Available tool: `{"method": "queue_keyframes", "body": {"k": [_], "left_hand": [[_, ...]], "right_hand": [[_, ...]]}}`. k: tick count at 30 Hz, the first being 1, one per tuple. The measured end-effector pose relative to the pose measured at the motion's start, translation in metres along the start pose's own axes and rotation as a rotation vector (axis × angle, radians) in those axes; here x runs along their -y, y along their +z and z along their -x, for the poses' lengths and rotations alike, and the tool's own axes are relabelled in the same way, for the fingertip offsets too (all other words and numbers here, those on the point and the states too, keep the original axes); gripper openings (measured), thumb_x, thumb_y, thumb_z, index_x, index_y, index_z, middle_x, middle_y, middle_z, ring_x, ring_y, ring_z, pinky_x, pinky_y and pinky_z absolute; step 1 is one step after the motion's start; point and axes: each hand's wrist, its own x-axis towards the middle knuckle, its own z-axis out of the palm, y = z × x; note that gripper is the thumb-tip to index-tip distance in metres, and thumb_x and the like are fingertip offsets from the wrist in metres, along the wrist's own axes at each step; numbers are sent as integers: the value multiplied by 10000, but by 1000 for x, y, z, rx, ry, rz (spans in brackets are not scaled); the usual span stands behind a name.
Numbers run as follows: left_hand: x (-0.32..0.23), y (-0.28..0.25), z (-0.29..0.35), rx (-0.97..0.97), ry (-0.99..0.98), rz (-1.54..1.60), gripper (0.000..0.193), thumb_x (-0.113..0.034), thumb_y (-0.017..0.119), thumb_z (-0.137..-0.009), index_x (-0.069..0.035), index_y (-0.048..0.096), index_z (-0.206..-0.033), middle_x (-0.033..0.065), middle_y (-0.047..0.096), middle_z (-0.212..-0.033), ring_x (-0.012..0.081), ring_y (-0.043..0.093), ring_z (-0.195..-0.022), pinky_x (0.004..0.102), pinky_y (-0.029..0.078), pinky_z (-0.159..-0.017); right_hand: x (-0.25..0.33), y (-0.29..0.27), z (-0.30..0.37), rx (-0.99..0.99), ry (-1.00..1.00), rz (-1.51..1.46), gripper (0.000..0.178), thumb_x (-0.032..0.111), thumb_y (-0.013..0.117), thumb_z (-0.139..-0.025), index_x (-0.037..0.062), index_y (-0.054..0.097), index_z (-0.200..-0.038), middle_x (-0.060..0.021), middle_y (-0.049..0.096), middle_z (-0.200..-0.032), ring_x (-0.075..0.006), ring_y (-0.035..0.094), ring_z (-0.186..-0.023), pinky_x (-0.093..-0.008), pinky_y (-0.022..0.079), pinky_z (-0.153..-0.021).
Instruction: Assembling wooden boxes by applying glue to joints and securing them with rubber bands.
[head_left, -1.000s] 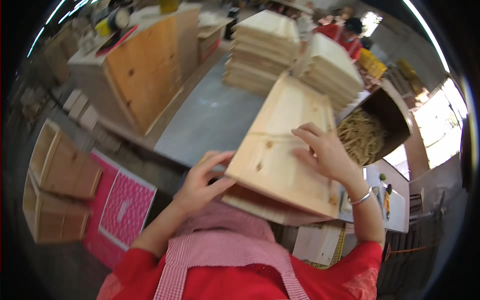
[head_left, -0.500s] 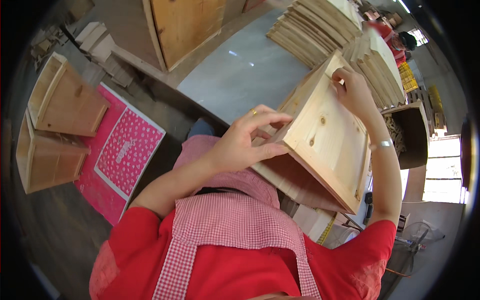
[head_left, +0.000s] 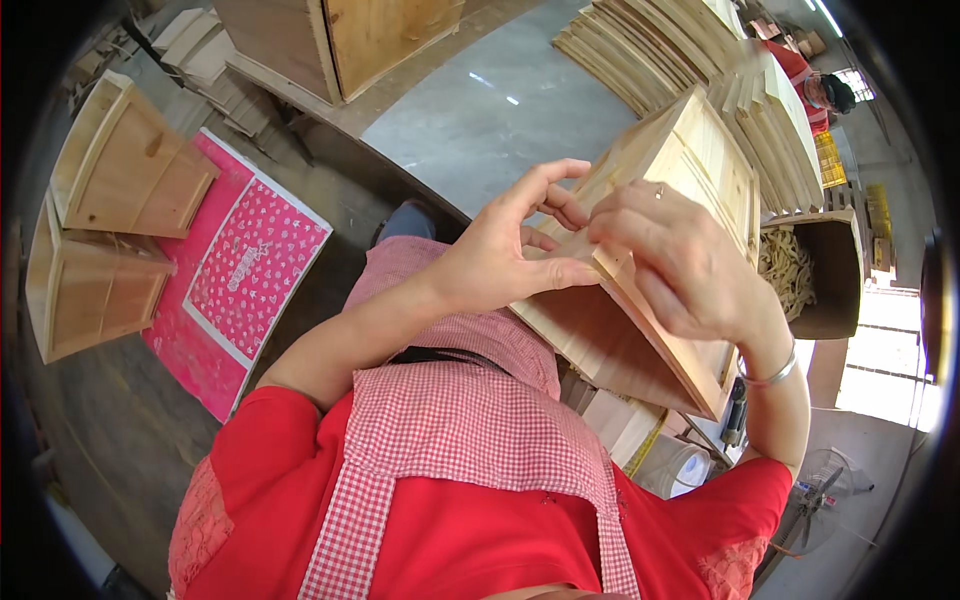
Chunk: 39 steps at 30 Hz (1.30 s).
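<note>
A pale wooden box [head_left: 712,150] stands tilted in front of me, its opening facing me. My left hand [head_left: 500,245] is closed around its near left corner, the thumb along the rim and the fingers curled over the top. Beside it, my right hand [head_left: 690,260] has its fingers bent and pinched together at the same corner of the box. Whatever the right fingertips hold, if anything, is hidden. The right hand also covers much of the panel with the raised frame.
Stacked wooden panels [head_left: 770,130] stand behind the box on a grey table [head_left: 470,110]. A carton [head_left: 835,270] of curled strips is at right. Two wooden boxes [head_left: 130,160] rest at left by a pink patterned sheet [head_left: 255,270]. A co-worker [head_left: 795,75] is far right.
My right hand has come from the far edge of the box toward me, to the near corner beside my left hand. The left hand stays at that corner.
</note>
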Motion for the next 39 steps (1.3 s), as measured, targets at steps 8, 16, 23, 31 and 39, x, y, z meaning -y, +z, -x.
{"method": "queue_keyframes", "body": {"k": [8, 16, 23, 31, 39], "left_hand": [[1, 3, 2, -35, 8, -26, 941, -117, 870, -820, -101, 312, -1577, 55, 570, -1230, 158, 548, -1205, 349, 491, -965], [4, 5, 4, -66, -15, -16, 923, -97, 853, -827, -98, 312, -1575, 74, 575, -1232, 173, 552, -1202, 349, 519, -960], [2, 4, 7, -67, -26, 13, 919, -41, 786, -847, -80, 267, -1604, 117, 545, -1357, 238, 538, -1301, 385, 505, -1006], [-47, -24, -5, -177, 147, -249, 867, -602, 550, -990, -32, 290, -1590, 140, 495, -1479, 258, 525, -1327, 380, 438, -1055], [-125, 68, -62, 370, 303, -316, 732, -478, 511, -1053, -12, 312, -1582, 155, 504, -1469, 242, 527, -1328, 386, 430, -1075]], "right_hand": [[24, 3, 24, -198, -65, -116, 430, -82, 544, -720, -62, 647, -1137, -245, 665, -1197, -436, 662, -1082, -467, 528, -990], [22, 12, 39, -256, -14, -69, 518, -109, 507, -757, -57, 611, -1261, -270, 634, -1283, -449, 637, -1150, -474, 510, -1017], [-20, 4, 68, -471, 193, 165, 462, -3, 573, -897, -2, 581, -1360, -249, 609, -1353, -428, 614, -1188, -446, 509, -1024], [-84, 148, 276, -939, 1059, 375, 363, 143, 609, -948, 17, 644, -1286, -233, 652, -1282, -400, 634, -1179, -468, 519, -962], [-110, 298, 308, -778, 1297, 319, 278, 173, 624, -939, 134, 684, -1208, -187, 624, -1288, -397, 564, -1241, -499, 475, -964]]}}
